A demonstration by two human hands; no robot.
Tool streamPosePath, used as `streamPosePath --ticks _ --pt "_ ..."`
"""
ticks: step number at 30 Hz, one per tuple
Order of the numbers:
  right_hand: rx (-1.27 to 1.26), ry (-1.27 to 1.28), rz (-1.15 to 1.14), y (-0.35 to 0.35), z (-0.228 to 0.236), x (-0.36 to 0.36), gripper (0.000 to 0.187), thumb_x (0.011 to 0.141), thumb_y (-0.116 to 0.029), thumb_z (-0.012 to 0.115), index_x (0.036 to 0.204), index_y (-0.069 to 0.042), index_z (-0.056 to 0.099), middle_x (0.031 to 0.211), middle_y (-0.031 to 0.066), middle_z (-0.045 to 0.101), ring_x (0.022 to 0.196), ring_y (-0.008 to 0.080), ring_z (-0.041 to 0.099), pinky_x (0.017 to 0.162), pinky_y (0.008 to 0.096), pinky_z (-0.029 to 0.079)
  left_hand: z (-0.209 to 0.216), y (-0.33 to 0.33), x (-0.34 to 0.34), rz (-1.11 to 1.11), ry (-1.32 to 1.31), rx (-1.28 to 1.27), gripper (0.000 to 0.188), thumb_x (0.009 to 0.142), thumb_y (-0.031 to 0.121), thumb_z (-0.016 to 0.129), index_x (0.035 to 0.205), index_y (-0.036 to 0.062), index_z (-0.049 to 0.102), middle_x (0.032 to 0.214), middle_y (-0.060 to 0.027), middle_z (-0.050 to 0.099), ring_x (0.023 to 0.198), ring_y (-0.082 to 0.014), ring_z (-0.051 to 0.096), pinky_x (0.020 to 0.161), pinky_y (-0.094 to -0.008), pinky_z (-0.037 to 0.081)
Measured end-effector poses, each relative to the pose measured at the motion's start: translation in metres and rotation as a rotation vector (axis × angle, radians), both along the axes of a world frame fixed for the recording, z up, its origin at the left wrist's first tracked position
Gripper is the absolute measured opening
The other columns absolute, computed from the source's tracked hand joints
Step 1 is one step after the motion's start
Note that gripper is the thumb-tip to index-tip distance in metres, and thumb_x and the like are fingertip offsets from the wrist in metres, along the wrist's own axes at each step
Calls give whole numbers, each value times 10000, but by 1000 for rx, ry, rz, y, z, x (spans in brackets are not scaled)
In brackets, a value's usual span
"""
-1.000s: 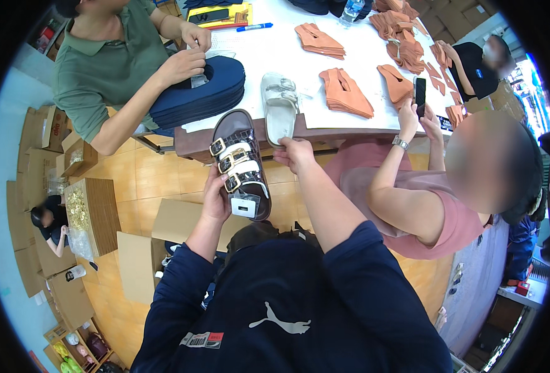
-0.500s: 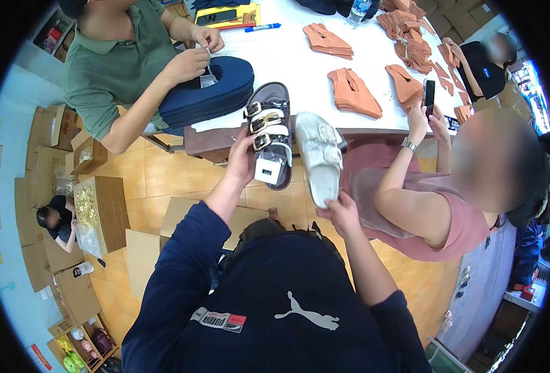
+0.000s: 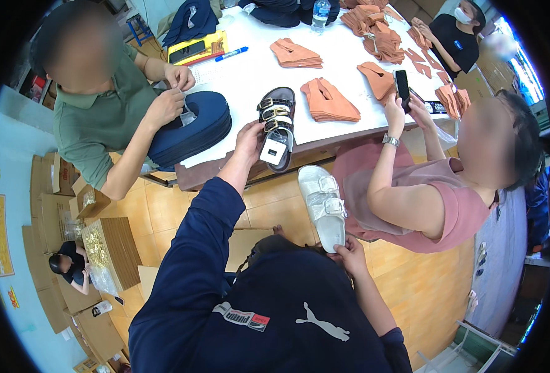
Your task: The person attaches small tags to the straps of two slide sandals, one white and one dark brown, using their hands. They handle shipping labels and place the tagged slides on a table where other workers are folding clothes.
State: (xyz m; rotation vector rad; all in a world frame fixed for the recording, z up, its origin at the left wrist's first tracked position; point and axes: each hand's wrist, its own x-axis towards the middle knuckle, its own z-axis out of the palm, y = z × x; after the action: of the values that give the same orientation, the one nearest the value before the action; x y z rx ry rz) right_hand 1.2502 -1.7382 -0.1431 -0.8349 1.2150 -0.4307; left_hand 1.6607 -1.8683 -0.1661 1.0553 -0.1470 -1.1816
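Note:
My left hand (image 3: 248,143) grips the side of a dark strappy sandal (image 3: 280,114) with gold buckles. A white square tag (image 3: 273,151) lies over its heel end. This sandal is held out at the near edge of the white table (image 3: 250,81). Closer to my body, my right hand (image 3: 349,256) pinches the heel end of a white slide sandal (image 3: 322,202). That one has two broad straps with buckles, and clear wrap seems to cover part of it. The two sandals are apart, both toe-end away from me.
Orange cut pieces (image 3: 331,99) lie in stacks on the table. A person in green at the left handles a dark blue stack (image 3: 191,133). At the right, a person in pink holds a phone (image 3: 402,84). A bottle (image 3: 320,15) and a blue marker (image 3: 232,54) are farther back.
The dark sandal has moved out toward the table, while the white sandal has come nearer my body. The sandals are farther apart now. My view has shifted too.

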Motion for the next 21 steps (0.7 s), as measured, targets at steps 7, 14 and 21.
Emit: streamPosePath --ticks 7,14,21 --pt "-45 72 9 5 6 -2 257 884 -5 574 1128 57 524 943 117 668 755 163 669 646 269 564 9 -20 10 -25 -71 121 261 879 96 635 1089 -51 587 900 -95 645 774 -187 627 651 -312 535" --pt "-52 89 31 1 11 2 269 876 -14 587 1131 51 533 928 104 670 737 140 652 623 248 530 16 -24 15 -34 -43 58 265 874 64 635 1085 -91 590 920 -134 658 772 -198 647 623 -319 545" --pt "-22 64 15 -1 19 5 265 881 7 572 1135 65 522 926 132 665 723 172 675 625 260 559 19 -18 24 11 -170 192 201 831 30 681 964 -111 630 810 -142 669 649 -203 646 560 -318 525"
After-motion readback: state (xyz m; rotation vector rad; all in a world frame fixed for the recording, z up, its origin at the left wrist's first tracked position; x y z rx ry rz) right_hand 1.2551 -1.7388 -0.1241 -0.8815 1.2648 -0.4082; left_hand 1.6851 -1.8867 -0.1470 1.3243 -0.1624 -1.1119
